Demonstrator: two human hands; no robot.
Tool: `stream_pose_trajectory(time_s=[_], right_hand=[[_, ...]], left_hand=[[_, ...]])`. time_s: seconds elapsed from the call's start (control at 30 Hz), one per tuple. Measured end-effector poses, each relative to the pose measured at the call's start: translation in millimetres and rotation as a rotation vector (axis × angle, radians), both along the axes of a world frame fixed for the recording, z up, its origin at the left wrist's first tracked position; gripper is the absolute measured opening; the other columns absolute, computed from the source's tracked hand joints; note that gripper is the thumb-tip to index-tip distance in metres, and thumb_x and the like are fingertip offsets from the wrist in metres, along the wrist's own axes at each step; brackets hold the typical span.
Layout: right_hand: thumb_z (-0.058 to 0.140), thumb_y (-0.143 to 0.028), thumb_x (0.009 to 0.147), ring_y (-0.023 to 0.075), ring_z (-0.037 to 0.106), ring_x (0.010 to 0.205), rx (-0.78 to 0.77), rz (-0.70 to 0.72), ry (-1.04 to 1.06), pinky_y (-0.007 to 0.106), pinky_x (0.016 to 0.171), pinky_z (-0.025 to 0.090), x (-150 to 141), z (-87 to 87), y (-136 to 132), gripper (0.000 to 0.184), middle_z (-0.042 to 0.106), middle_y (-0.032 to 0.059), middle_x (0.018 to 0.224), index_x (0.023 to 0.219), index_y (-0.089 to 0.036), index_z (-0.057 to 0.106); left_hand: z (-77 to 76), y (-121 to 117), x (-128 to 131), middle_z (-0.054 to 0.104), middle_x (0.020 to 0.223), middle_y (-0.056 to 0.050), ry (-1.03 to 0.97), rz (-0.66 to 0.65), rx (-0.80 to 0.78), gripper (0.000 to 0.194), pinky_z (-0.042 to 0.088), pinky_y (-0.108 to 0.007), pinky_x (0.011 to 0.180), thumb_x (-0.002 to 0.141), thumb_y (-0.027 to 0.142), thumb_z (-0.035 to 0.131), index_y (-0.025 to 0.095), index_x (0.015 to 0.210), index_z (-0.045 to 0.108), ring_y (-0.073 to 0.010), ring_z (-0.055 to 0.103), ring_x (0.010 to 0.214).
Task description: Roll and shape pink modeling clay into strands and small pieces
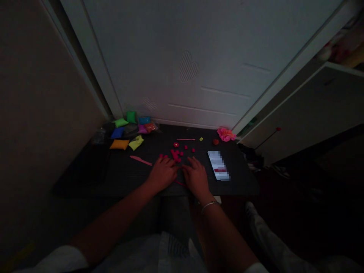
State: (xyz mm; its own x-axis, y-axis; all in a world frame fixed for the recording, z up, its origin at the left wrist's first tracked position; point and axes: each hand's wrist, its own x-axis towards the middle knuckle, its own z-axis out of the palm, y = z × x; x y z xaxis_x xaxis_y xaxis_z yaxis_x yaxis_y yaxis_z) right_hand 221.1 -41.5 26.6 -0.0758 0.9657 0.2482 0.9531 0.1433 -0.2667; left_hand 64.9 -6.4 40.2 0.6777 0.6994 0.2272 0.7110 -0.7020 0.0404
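We observe the left hand [162, 174] and the right hand [196, 176] low at the dark surface [240, 174], thumbs near each other; the fingers are bent, and we cannot tell whether either set grips anything. We locate the small red pieces [176, 154] just beyond the hands, and a thin red strip [181, 184] between them, toward the front edge. We find the pink knife-shaped tool [140, 160] on the left and the lit phone [217, 165] on the right.

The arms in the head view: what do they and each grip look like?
The left grip and right grip are ungloved human hands. A thin, silvery bracelet circles the right wrist. The left sleeve and right sleeve look pale and dimly lit.
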Motion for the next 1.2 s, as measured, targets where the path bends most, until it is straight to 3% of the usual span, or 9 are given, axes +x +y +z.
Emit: stream_pose_trajectory(time_s=[0.17,0.33,0.47,0.53,0.67,0.83,1.0,1.2], right_hand=[[0.043,-0.023,0.085,0.0256,0.037,0.122,-0.003,-0.015,-0.021,0.041,0.092,0.036,-0.3,0.8,-3.8,0.027,0.049,0.0083,0.127,0.104,-0.023,0.062],[0.042,-0.021,0.085,0.0273,0.034,0.124,-0.016,-0.013,-0.050,0.043,0.092,0.036,-1.1,0.7,-4.1,0.028,0.047,0.0092,0.130,0.105,-0.023,0.062],[0.042,-0.020,0.085,0.0272,0.033,0.125,-0.004,-0.019,-0.039,0.043,0.092,0.036,5.0,1.5,-10.6,0.032,0.044,0.0107,0.132,0.113,-0.021,0.057],[0.042,-0.020,0.085,0.0265,0.034,0.125,0.026,-0.045,-0.024,0.042,0.093,0.036,12.4,1.9,-20.7,0.032,0.045,0.0114,0.131,0.114,-0.019,0.056],[0.049,-0.028,0.083,0.0274,0.037,0.123,0.047,-0.056,0.029,0.043,0.093,0.037,29.5,-1.4,-51.7,0.022,0.050,0.0103,0.125,0.097,-0.019,0.064],[0.054,-0.031,0.080,0.0273,0.041,0.120,-0.019,0.002,0.046,0.044,0.090,0.039,38.6,-7.4,-75.4,0.018,0.050,0.0083,0.125,0.091,-0.023,0.065],[0.051,-0.025,0.081,0.0254,0.044,0.118,-0.050,0.051,0.011,0.042,0.089,0.039,37.8,-5.7,-66.4,0.015,0.053,0.0076,0.123,0.080,-0.021,0.065],[0.051,-0.024,0.081,0.0240,0.047,0.115,0.000,0.117,-0.015,0.040,0.089,0.041,45.4,-4.6,-42.7,0.014,0.052,0.0082,0.124,0.082,-0.019,0.064]], left_hand=[[-3.7,-0.9,-3.0,0.061,0.102,-0.005,-0.033,0.038,-0.017,0.032,0.033,-0.040,0.084,0.079,0.019,0.047,0.024,0.110,0.058,-0.0241,0.048,0.098],[-2.2,-0.8,-4.4,0.060,0.105,-0.006,-0.029,0.047,-0.041,0.031,0.036,-0.039,0.082,0.079,0.019,0.048,0.025,0.107,0.059,-0.0243,0.049,0.100],[-3.8,-2.0,-21.9,0.059,0.109,-0.006,-0.095,0.074,-0.030,0.043,0.039,-0.038,0.081,0.077,0.015,0.048,0.023,0.120,0.051,-0.0232,0.051,0.099],[-6.1,-3.9,-39.2,0.060,0.109,-0.007,-0.140,0.090,-0.011,0.038,0.040,-0.038,0.083,0.079,0.015,0.046,0.020,0.116,0.054,-0.0219,0.052,0.098],[-10.0,-10.5,-71.3,0.063,0.102,-0.007,-0.146,0.134,-0.025,0.027,0.042,-0.038,0.079,0.084,0.027,0.043,0.021,0.101,0.063,-0.0220,0.055,0.095],[-10.8,-13.2,-76.3,0.062,0.105,-0.006,-0.078,0.136,-0.090,0.024,0.042,-0.038,0.079,0.083,0.029,0.046,0.025,0.099,0.064,-0.0229,0.054,0.099],[-12.0,-6.2,-71.6,0.063,0.097,-0.004,-0.035,0.128,-0.096,0.019,0.040,-0.037,0.077,0.083,0.026,0.048,0.023,0.093,0.064,-0.0229,0.054,0.095],[-7.9,-0.6,-67.9,0.062,0.084,-0.004,0.016,0.098,-0.074,0.020,0.039,-0.035,0.073,0.085,0.027,0.045,0.020,0.085,0.064,-0.0211,0.055,0.084]])
